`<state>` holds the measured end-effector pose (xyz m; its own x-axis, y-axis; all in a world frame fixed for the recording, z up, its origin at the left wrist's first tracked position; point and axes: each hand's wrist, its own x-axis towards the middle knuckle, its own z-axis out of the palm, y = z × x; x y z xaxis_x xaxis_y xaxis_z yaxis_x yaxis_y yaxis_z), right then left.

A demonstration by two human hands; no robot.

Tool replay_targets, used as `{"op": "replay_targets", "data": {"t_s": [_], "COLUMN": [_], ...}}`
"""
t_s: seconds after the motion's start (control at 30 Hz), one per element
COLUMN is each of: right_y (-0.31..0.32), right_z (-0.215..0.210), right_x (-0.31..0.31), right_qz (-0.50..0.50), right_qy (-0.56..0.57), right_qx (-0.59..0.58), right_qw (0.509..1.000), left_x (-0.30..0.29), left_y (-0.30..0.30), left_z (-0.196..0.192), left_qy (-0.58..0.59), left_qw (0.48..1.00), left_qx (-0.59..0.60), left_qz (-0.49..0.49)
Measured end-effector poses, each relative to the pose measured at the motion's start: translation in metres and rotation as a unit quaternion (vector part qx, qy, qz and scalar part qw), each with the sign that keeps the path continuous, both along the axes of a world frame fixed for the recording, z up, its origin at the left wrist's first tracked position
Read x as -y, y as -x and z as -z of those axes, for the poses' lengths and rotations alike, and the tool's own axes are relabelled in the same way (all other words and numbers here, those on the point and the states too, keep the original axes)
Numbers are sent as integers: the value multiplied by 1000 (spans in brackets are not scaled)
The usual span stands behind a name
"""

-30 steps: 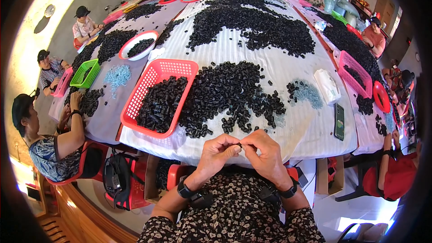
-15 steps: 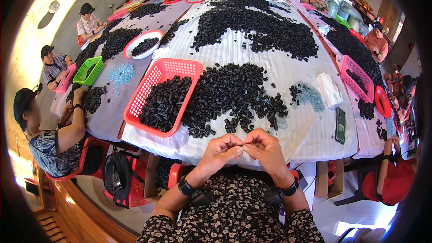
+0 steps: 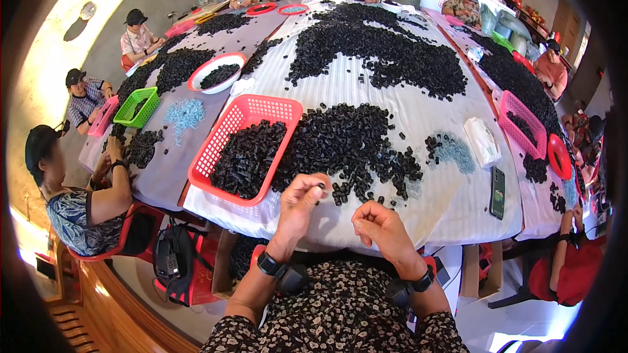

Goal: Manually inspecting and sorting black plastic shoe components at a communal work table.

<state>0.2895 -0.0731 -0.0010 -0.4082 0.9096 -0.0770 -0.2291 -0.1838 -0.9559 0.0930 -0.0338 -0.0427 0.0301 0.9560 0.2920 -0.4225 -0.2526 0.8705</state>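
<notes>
Small black part (image 3: 321,186) sits pinched in the left hand (image 3: 302,202) fingertips above the tabletop's near edge, beside the red basket (image 3: 222,150); the right hand (image 3: 379,225) is curled shut, empty.

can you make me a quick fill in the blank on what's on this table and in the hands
1. The left hand pinches a small ___ part at its fingertips.
2. The basket beside the black pile is ___ in colour.
3. The phone lies to the person's ___.
4. The right hand is curled into a loose ___.

Missing words: black; red; right; fist

red basket (image 3: 248,124), black parts (image 3: 353,144), white striped cloth (image 3: 451,202)
</notes>
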Motion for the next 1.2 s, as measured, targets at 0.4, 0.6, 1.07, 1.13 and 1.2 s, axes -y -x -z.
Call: {"op": "replay_targets", "data": {"t_s": [0.4,0.6,1.07,1.13,1.2], "right_y": [1,4,3,4,6], "right_z": [-7,-7,-6,-5,-5], "right_x": [4,4,5,5,5], "right_qz": [-33,-43,-43,-44,-47], "right_qy": [-11,-13,-33,-30,-26], "right_qx": [55,76,110,111,113], "right_qw": [998,996,992,992,992], "left_x": [-13,-16,-17,-17,-17], "left_y": [13,20,19,20,22], "left_z": [14,18,18,17,19], "left_qy": [107,95,71,95,101], "left_qw": [980,980,982,980,979], "left_qx": [112,140,151,131,132], "left_qz": [-124,-101,-93,-118,-118]}}
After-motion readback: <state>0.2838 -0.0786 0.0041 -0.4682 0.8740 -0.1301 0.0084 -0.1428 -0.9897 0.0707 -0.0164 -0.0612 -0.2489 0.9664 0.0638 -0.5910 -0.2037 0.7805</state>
